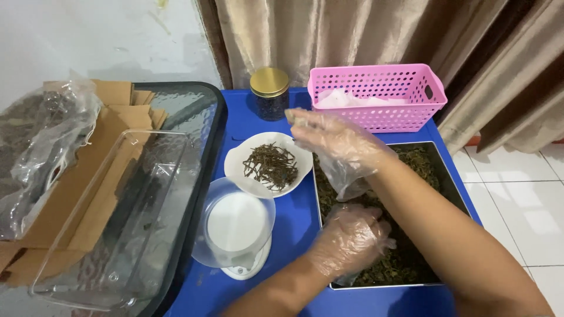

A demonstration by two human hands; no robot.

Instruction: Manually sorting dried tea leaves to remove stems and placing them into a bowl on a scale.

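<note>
Both my hands wear loose clear plastic gloves. My left hand (351, 239) rests down in the dark dried leaves of a metal tray (456, 189), fingers curled into them. My right hand (335, 142) hovers above the tray's far left corner, beside a white bowl (242, 170) that holds thin dark stems; its fingertips pinch a small bit of leaf. A small white kitchen scale (238, 229) with a clear round top stands in front of the bowl.
A pink perforated basket (405, 94) with white bags stands behind the tray, next to a dark jar with a gold lid (269, 93). To the left lie a clear plastic box (111, 217), cardboard sheets (76, 182) and a plastic bag of dried leaves (35, 147). All sits on a blue table (296, 217).
</note>
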